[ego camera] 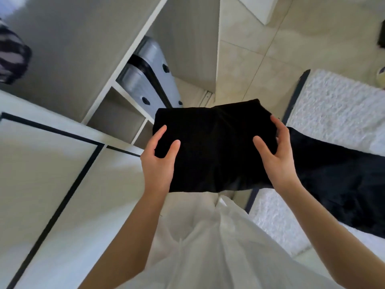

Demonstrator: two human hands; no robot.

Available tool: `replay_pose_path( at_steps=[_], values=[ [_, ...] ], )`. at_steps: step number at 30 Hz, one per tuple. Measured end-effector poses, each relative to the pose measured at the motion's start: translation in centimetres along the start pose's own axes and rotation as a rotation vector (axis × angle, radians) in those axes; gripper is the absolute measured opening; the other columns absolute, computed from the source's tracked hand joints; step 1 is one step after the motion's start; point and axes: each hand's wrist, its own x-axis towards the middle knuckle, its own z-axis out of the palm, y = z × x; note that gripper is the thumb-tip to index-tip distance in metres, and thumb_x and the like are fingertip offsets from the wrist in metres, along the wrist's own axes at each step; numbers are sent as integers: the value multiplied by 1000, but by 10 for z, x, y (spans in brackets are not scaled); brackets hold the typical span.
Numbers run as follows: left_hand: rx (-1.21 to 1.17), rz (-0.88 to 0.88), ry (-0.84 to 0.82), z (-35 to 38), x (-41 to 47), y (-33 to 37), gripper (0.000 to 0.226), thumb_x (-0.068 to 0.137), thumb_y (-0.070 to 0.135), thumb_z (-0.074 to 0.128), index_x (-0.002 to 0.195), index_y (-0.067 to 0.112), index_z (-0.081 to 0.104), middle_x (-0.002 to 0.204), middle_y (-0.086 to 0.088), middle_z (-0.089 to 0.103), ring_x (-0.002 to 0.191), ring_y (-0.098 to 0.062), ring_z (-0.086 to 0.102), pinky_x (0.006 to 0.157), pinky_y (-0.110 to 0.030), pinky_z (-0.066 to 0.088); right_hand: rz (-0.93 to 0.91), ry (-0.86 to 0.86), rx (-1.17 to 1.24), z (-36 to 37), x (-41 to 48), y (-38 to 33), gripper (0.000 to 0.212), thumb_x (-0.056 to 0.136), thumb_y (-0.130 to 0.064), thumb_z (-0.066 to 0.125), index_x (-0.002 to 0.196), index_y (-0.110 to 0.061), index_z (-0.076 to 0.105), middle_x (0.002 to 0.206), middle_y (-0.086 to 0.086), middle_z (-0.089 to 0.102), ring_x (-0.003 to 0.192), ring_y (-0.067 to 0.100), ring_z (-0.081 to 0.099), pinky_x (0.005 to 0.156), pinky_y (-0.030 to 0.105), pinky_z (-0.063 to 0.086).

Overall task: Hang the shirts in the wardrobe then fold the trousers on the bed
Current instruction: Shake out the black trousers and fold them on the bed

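Note:
A folded black garment (212, 142) hangs in the air between my two hands, in front of the open wardrobe (133, 113). My left hand (159, 155) grips its left edge, thumb on top and fingers beneath. My right hand (275, 149) grips its right edge the same way. Another black garment (337, 180) lies spread across the white bed (341, 109) at the right. A zebra-striped garment (12, 59) shows at the far left edge beside the wardrobe.
A silver suitcase (150, 78) stands inside the wardrobe's lower compartment, beside white shelf dividers. A white sliding door with a black frame (48, 163) fills the left. Beige floor tiles (260, 59) run between wardrobe and bed. My white clothing fills the bottom.

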Motion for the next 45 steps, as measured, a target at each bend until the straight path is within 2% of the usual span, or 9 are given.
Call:
replay_pose_path(
  at_steps=[6,12,17,26,29,31,37,41,45],
  values=[
    [-53,65,111,-5,39,35,45,89,19,71,132,31,61,127,23,61,119,10,53,102,-18,45,-114,-86,14,20,62,-39,60,92,-32,64,144,-37,34,140,-22,41,126,-13,39,91,1,38],
    [-137,152,209,-19,71,75,46,88,13,71,130,29,62,124,24,63,118,9,55,97,-13,46,-253,-162,45,44,113,-85,61,92,-24,64,145,-28,34,142,-13,43,129,-4,42,103,15,40],
    [-167,169,303,-24,97,101,47,87,15,72,128,34,62,124,25,62,120,8,53,104,-21,44,-310,-231,86,63,153,-125,59,92,-18,63,143,-23,35,135,-18,46,118,-13,47,90,5,42],
    [-245,123,494,4,146,137,47,87,15,72,129,36,62,117,36,60,114,19,50,91,3,35,-393,-430,25,80,252,-176,58,92,-30,65,142,-35,35,137,-17,47,120,-2,51,97,24,47],
    [-288,82,565,22,159,145,47,88,18,72,127,41,62,118,35,61,119,12,51,109,-23,40,-442,-501,-1,82,288,-193,58,92,-26,64,142,-30,36,135,-16,48,114,-12,50,87,6,44],
    [-329,48,613,34,167,152,46,88,20,72,126,43,62,120,34,61,120,7,53,110,-37,43,-463,-556,-8,83,311,-204,57,92,-25,65,141,-30,37,134,-17,48,113,-13,50,86,6,45],
    [-445,24,736,54,195,172,45,89,16,70,127,39,63,113,34,63,113,7,58,104,-34,49,-491,-702,-36,99,365,-236,58,91,-25,65,141,-32,35,128,-26,45,116,-12,47,89,6,44],
    [-522,39,769,48,226,187,44,90,14,69,126,37,63,111,31,65,109,8,60,99,-29,52,-480,-767,-23,122,393,-268,57,94,-19,61,143,-28,34,122,-29,42,100,-28,46,77,-2,41],
    [-571,103,764,30,272,199,43,90,13,69,128,35,63,122,19,64,114,2,60,99,-28,51,-515,-771,-29,157,428,-297,55,95,-14,58,143,-28,35,123,-26,42,99,-32,40,80,-6,35]
  ],
)
